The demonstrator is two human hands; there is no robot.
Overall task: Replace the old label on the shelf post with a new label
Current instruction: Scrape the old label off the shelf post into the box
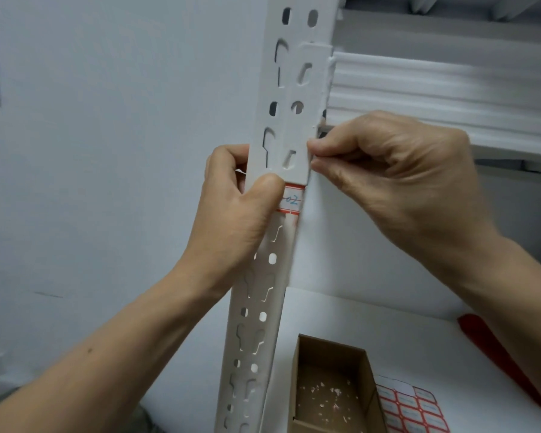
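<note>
- A red-bordered label (pixel 291 200) with blue handwriting ending in "02" is sitting on the front face of the shelf post (pixel 263 276), just below a white bracket plate that overlaps the post.
- The left hand (pixel 235 214) is wrapping around the post from the left, its thumb pressing on the label's left part and hiding the first characters; this looks like pressing the sticker flat, though whether it is the old or the new label cannot be told.
- The right hand (pixel 397 176) is pinching thumb against forefinger at the right edge of the post, level with the plate's lower end; what it is gripping, if anything, is too small to tell.
- The post is white-painted metal, tall and narrow, punched with round holes and keyhole slots, which is leaving only a short flat patch for a sticker.
- Near the post's foot, an open cardboard box (pixel 331 385) is lying on the white surface (pixel 388 332), holding small white scraps, probably peeled paper.
- Just right of the box, a label sheet (pixel 409 410) of glossy red-bordered blanks is lying within reach.
- A red object (pixel 494 354) is lying at the far right.
</note>
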